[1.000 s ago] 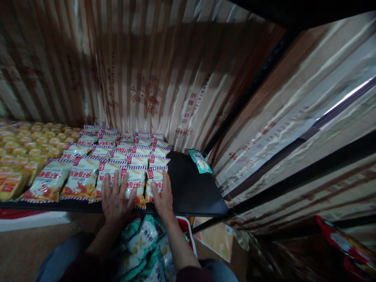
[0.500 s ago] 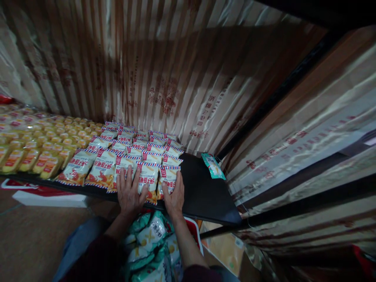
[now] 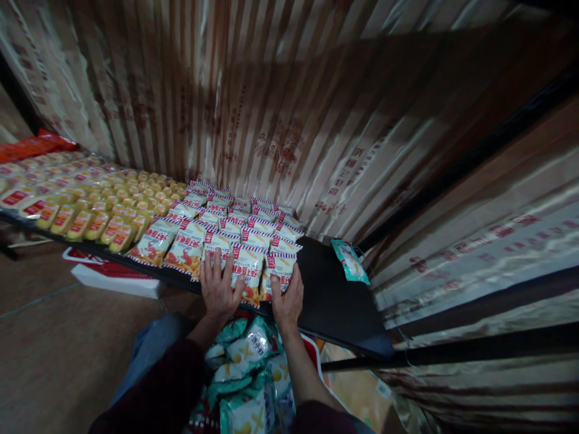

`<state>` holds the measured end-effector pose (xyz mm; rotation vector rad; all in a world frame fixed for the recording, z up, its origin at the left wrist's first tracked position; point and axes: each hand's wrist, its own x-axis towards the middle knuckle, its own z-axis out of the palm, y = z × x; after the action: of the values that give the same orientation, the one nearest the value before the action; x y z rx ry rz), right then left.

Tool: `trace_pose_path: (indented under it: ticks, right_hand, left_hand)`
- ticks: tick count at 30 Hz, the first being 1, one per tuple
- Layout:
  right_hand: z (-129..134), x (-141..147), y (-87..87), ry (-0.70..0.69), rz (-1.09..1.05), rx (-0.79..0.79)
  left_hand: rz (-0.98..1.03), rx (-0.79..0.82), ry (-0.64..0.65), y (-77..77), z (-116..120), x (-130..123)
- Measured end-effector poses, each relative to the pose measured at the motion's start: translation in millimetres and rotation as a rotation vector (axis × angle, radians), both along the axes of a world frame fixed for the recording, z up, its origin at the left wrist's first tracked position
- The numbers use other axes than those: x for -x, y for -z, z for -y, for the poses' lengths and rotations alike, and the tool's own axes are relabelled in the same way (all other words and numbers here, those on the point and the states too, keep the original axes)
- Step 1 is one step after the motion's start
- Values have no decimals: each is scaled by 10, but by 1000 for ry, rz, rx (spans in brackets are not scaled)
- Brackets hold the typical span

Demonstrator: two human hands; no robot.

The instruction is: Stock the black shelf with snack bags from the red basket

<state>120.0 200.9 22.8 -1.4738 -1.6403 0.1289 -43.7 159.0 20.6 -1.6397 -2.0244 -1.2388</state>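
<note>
– What has moved since the earlier frame?
– The view has swung left, so an orange package [image 3: 36, 144] now shows at the far end of the black shelf [image 3: 337, 304]. Both hands are still at the same front bags.
– How is the left hand [image 3: 221, 289]?
– Open, fingers a little spread, resting over the front of the white snack bags [image 3: 246, 269].
– And the right hand [image 3: 288, 299]?
– Open too, thumb apart from the fingers, against the front bag at the right end [image 3: 281, 263].
– Where do those bags sit?
– In rows on the shelf, between the yellow packs [image 3: 97, 224] and its bare right end, where a green packet [image 3: 350, 260] lies at the back corner.
– Below?
– A red basket [image 3: 313, 352] holding green-and-white bags [image 3: 242, 352].
</note>
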Motion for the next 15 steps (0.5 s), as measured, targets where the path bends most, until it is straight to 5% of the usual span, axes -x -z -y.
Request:
trace_pose_path:
  ticks: [15]
  right_hand:
    - [34,25,-39,-22,-27,153]
  left_hand:
    - [-35,53,50,-58,-69,24]
